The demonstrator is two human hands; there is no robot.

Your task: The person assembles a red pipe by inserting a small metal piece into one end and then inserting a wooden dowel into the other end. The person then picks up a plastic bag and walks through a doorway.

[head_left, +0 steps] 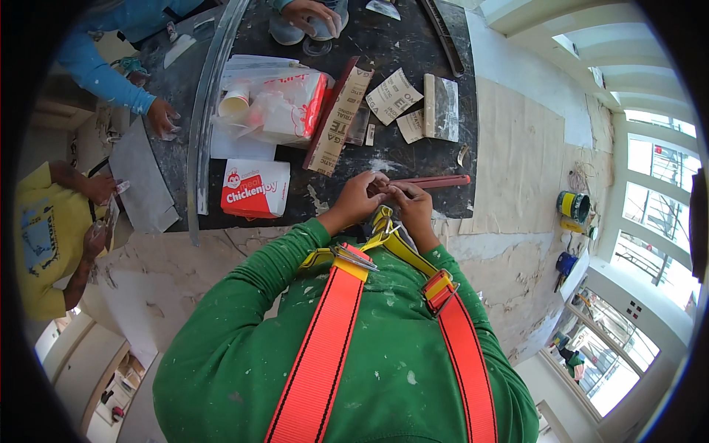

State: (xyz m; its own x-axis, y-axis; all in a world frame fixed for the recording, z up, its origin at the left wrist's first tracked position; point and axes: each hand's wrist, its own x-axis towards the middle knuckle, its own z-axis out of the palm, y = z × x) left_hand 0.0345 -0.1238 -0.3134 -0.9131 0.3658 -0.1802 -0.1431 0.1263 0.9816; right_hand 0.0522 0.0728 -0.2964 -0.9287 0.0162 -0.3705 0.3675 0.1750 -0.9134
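From my remote station, I had the left grip (359,195) and right grip (410,210) together at the desk (402,46), beside a slim maroon strip (437,181); I couldn't tell whether either clasped it.

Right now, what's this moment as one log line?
left fingers: at red strip, left end | right fingers: same end | grip: partly hidden | paper pieces: on table

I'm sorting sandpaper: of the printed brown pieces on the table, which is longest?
The leftmost strip; both pieces to its right are clearly shorter.
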